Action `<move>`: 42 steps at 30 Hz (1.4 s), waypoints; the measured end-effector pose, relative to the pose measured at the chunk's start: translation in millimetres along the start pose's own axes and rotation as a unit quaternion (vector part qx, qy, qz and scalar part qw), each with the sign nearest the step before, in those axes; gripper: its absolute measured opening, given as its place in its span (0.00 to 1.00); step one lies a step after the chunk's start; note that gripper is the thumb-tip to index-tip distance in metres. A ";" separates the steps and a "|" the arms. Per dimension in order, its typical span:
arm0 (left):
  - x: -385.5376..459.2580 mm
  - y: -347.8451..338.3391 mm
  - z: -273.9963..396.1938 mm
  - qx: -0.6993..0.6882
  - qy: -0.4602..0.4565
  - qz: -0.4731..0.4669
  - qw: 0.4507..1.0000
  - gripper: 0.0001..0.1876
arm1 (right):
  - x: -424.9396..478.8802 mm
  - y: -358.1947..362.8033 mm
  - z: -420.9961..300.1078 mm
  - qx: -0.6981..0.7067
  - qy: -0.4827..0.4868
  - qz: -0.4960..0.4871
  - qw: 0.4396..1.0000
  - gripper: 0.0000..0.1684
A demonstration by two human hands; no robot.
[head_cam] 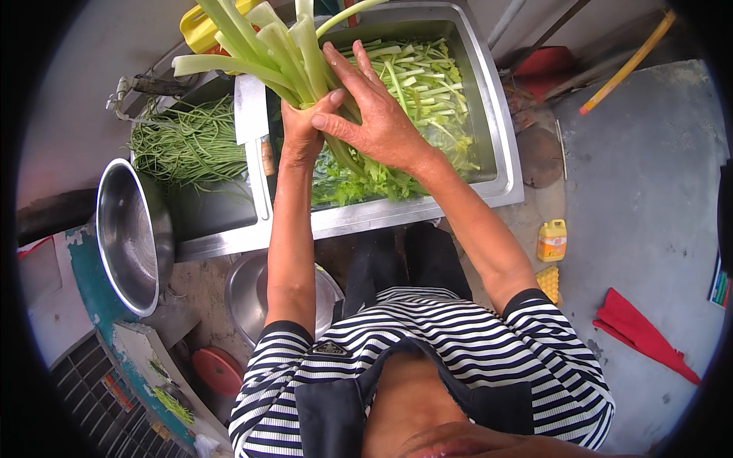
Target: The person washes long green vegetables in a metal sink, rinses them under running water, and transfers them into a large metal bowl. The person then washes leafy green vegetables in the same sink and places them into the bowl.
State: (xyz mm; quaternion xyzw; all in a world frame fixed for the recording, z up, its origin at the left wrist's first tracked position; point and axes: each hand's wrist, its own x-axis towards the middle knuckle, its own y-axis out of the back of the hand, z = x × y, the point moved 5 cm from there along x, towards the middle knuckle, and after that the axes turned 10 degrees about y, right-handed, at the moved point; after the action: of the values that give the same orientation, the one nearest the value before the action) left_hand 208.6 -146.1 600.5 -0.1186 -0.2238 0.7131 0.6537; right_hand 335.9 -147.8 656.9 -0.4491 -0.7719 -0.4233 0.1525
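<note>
My left hand (303,129) is closed around a bunch of celery (286,63), its thick pale stalk ends fanned upward and its leaves hanging toward the water. Against the bunch, on its right side, rests my right hand (372,117), fingers spread and thumb near the left thumb. Below lies a steel sink basin (487,131) of water with many floating celery pieces (435,97). In the left basin is a heap of long green beans (189,140). A cleaver (251,111) with a wooden handle lies on the divider between the basins.
A steel bowl (129,235) stands tilted at the sink's left end, near a tap (121,94). Another metal bowl (246,297) is below the sink. To the right are a yellow jug (552,240), a round wooden board (539,157) and a red cloth (641,335).
</note>
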 end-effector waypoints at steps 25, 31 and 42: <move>-434.7 185.4 155.9 0.471 0.126 0.489 0.723 0.28 | -320.3 58.5 179.3 -0.329 -0.300 -0.225 0.867 0.25; -502.8 264.7 -13.5 0.591 0.322 0.394 0.627 0.39 | -320.9 60.1 183.4 -0.337 -0.310 -0.250 0.853 0.28; -588.4 378.0 -178.1 0.629 0.561 0.265 0.469 0.55 | -318.4 53.1 175.9 -0.382 -0.306 -0.251 0.835 0.26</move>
State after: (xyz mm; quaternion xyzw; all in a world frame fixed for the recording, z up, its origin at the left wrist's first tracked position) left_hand 27.4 -713.7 193.3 -0.1037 0.7415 0.5819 0.3176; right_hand 580.2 -175.8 383.7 -0.3692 -0.6421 -0.5492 -0.3870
